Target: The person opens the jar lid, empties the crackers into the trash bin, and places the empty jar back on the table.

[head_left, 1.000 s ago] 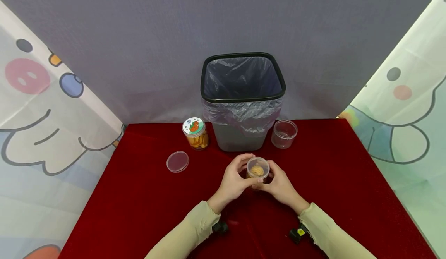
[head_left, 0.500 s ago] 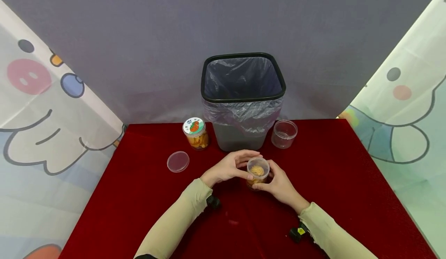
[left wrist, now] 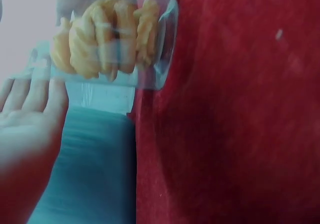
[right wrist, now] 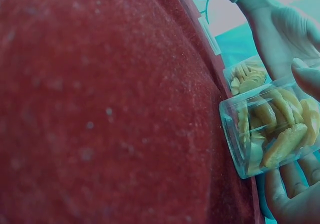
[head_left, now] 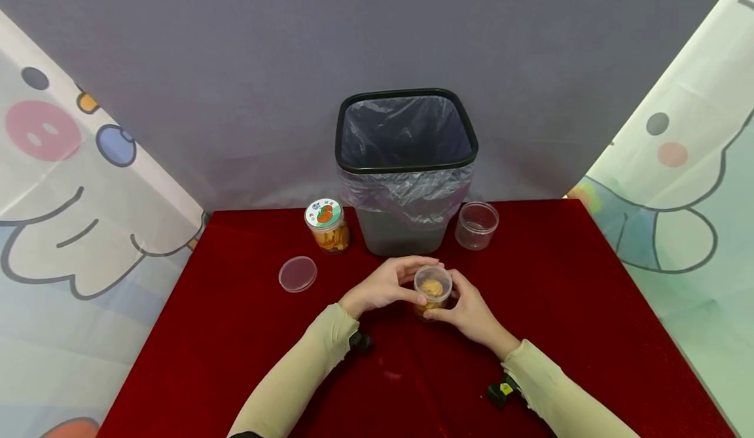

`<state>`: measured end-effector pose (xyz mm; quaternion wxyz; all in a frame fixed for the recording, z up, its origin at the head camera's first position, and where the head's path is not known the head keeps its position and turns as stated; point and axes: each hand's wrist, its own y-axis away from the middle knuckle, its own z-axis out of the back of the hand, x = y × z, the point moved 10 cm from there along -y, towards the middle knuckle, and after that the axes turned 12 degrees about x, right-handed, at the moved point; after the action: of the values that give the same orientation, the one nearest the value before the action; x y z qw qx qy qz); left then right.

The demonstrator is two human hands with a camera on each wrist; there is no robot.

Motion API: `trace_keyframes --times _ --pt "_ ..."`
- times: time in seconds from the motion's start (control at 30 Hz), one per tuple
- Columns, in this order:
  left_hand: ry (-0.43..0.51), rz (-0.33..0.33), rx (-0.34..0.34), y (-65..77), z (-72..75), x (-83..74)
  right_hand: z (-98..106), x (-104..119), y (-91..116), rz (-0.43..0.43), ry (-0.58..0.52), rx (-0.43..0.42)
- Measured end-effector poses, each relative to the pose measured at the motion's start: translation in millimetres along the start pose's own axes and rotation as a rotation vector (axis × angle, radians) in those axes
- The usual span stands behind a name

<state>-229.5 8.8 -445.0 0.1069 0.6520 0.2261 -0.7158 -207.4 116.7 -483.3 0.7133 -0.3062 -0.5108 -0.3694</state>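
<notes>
Both hands are at a clear round jar (head_left: 432, 292) of piped cookies on the red table. The right hand (head_left: 474, 313) grips its side, thumb on the near face and fingers round the back. The left hand (head_left: 379, 287) has its thumb at the near rim and its fingers round the far edge, holding the jar's clear lid (head_left: 432, 275). In the left wrist view, the fingers (left wrist: 37, 96) lie beside the top end of the jar (left wrist: 110, 38). The right wrist view shows the jar's base right at the cloth, cookies stacked inside.
Behind the jar stands a grey bin (head_left: 406, 222) with a clear liner. To its left are a labelled jar of cookies (head_left: 332, 232) and a loose clear lid (head_left: 297, 274). An uncovered clear jar (head_left: 477, 226) stands right of the bin on the red cloth (head_left: 559, 294).
The left hand has turned back at the jar's top: its thumb drew left along the rim and its forearm swung left. The right hand and jar stay in place. The head view shifted slightly.
</notes>
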Motion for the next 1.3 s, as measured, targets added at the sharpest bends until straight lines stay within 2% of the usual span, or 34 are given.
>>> trace_keyframes --times 0.17,0.27,0.4,0.5,0.77,0.9,1.0,1.13,1.3 --pt "-0.063 0.005 -0.117 6.9 -0.3 -2.9 0 -1 -1 0.005 0.015 0.009" --pt "-0.088 0.016 -0.186 10.7 -2.4 -4.3 -1 12 0 0.012 0.022 0.018" --pt "-0.08 0.023 -0.291 16.2 -10.3 -22.2 -2 14 0 0.018 0.013 0.018" --pt "-0.079 0.015 -0.374 20.0 -17.3 -37.5 -1 1 0 0.016 -0.003 0.011" --pt "-0.191 -0.022 -0.603 28.4 -30.1 -48.9 1 1 2 0.046 0.005 -0.015" --pt "-0.194 -0.007 -0.702 31.0 -33.8 -49.6 1 0 1 0.049 0.005 -0.022" --pt "-0.176 0.02 -0.747 31.1 -34.7 -46.3 2 0 1 0.065 0.022 -0.032" --pt "-0.186 0.04 -0.768 29.4 -32.1 -32.4 3 3 0 0.091 0.048 -0.043" --pt "-0.249 0.019 -0.721 29.0 -26.5 -18.4 3 4 0 0.095 0.049 -0.038"
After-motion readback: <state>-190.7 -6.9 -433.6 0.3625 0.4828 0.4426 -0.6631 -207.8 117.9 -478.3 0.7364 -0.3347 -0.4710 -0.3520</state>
